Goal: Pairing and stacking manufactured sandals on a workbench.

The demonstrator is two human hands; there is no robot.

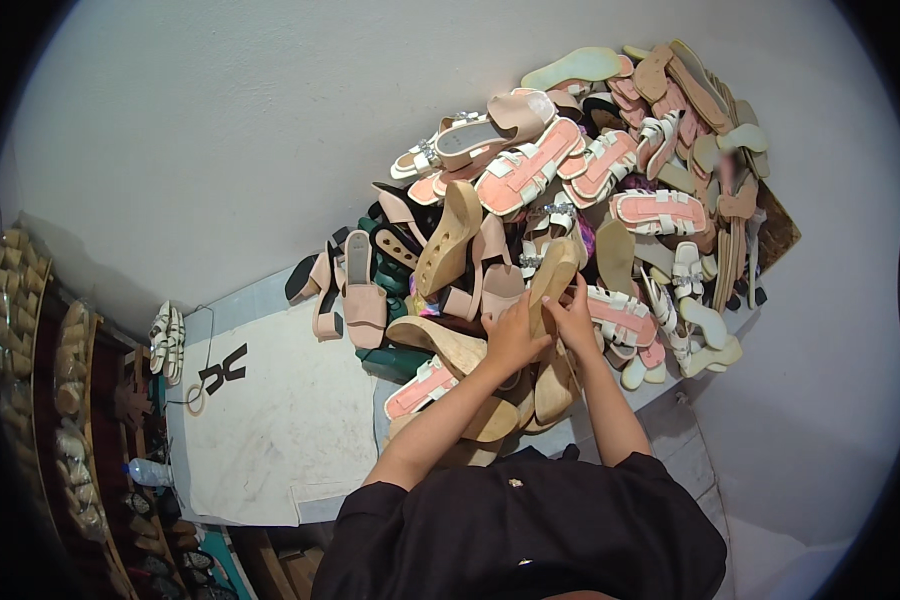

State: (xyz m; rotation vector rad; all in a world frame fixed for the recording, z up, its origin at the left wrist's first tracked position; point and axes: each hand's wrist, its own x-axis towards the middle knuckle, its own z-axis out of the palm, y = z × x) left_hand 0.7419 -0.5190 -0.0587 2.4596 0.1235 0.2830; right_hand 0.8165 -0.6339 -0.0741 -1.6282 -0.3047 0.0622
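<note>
Here, both hands close around a tan wooden wedge sole (551,283), smooth and curved, held upright at the front of the heap: left hand (511,337) gripping its lower side, right hand (574,322) opposite. Around it lie pink strapped sandals (526,168) and a white worn mat (270,420).

i have one view only, from the head-worn fisheye, looking steeply down past the person's dark-sleeved chest at the lower edge onto the white work surface (260,420) and the heap of sandals and soles (570,210) banked against the pale wall (270,130). the lens sits close, with both hands near frame centre, the left hand (513,338) and right hand (574,320) just below the heap. straight edges bow toward the dark circular rim, and shelving (40,380) curves along the left margin.
</note>
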